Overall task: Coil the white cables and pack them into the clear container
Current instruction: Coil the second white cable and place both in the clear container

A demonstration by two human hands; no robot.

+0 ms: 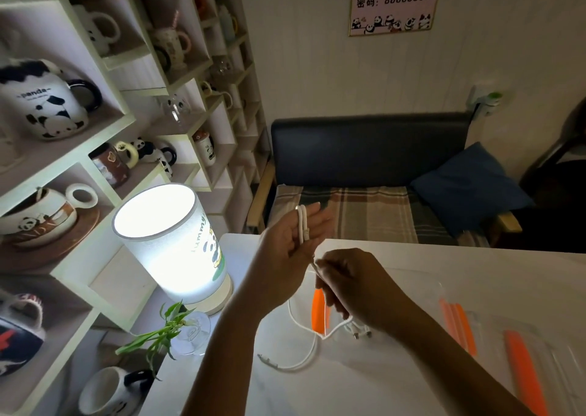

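A white cable (302, 222) is seen looped over the raised left hand (287, 251), two strands draped across the extended fingers (312, 214), which are held together and upright above the far edge of the white table (348, 380). The cable's lower run is pinched in the right hand (352, 285), whose fingers are curled tight around the strand just below the left palm. From that grip the cable is dropped to the tabletop, where a loose curve is laid out toward the near left, ending in a plug (264, 359). A second pair of connectors (360, 333) is spotted on the table just under the right hand. The clear container (421, 292) is set on the table behind the right forearm, its orange clips (318, 312) showing at the left side and to the right. A lit lamp (171, 244) is stood at the table's far left corner, with a small plant (165, 330) in a glass beside it.
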